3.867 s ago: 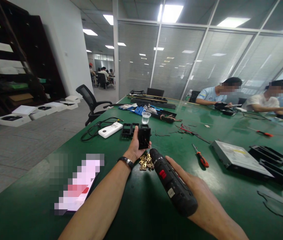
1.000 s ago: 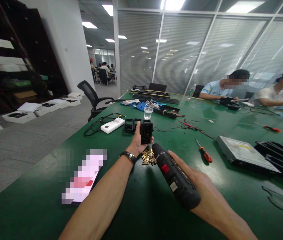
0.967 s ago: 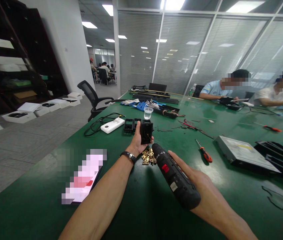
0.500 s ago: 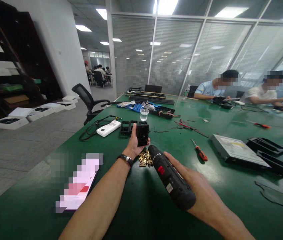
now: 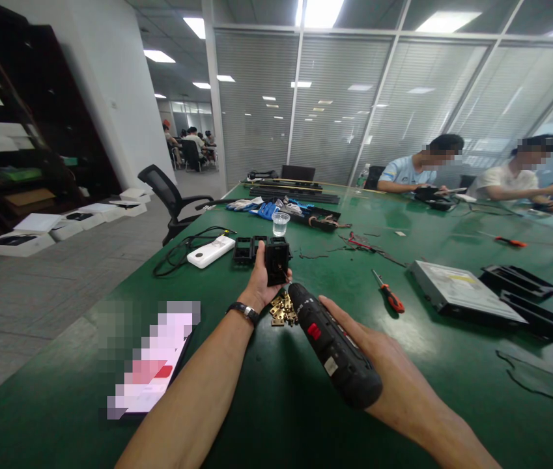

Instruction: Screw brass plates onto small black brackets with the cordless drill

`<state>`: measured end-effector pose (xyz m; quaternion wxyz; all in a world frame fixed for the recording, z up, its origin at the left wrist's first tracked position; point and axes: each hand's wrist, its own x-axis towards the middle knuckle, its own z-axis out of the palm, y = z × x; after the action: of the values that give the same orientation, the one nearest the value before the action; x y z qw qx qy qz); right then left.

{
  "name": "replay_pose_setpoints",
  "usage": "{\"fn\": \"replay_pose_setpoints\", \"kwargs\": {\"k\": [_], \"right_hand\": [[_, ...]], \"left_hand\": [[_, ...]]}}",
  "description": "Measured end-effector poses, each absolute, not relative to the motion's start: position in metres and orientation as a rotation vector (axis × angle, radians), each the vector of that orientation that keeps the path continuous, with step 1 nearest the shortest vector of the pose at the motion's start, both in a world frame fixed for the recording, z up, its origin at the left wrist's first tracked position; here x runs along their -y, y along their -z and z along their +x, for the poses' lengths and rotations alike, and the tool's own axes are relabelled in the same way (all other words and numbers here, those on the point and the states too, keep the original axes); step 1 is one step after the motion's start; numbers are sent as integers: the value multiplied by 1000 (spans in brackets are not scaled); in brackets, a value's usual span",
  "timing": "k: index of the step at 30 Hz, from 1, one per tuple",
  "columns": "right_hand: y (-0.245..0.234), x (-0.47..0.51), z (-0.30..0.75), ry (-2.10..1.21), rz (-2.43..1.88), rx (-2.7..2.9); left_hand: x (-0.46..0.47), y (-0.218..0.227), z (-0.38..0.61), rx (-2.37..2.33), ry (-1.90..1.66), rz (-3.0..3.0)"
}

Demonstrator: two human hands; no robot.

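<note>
My left hand (image 5: 260,281) grips a small black plastic frame (image 5: 277,262), thumb along its left side. In my right hand (image 5: 354,329) is a black cordless drill (image 5: 329,345) with a red switch, its nose pointing at the frame. The bit meets or nearly meets the frame's lower right part; exact contact is too small to tell. Below the frame lies a pile of brass-coloured metal pieces (image 5: 283,310) on the green table (image 5: 266,404). Similar black frames (image 5: 243,251) stand just behind my left hand.
Nearby are a white power bank (image 5: 211,251), a black cable (image 5: 173,254), a clear plastic cup (image 5: 280,225) and a phone (image 5: 159,365). To the right lie an orange-handled screwdriver (image 5: 392,299) and a silver metal box (image 5: 464,296). Two people sit across the table.
The view has shifted very slightly. Both hands keep their holds, and the frame and drill stay in nearly the same position.
</note>
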<state>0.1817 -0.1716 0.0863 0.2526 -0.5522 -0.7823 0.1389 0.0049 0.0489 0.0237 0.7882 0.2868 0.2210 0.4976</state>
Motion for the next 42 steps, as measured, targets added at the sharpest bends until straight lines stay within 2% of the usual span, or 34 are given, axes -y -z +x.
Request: {"fn": "replay_pose_setpoints", "kwargs": {"k": [42], "right_hand": [[-91, 173, 180, -399, -1500, 2139]], "left_hand": [[-47, -27, 5, -493, -1072, 577]]}}
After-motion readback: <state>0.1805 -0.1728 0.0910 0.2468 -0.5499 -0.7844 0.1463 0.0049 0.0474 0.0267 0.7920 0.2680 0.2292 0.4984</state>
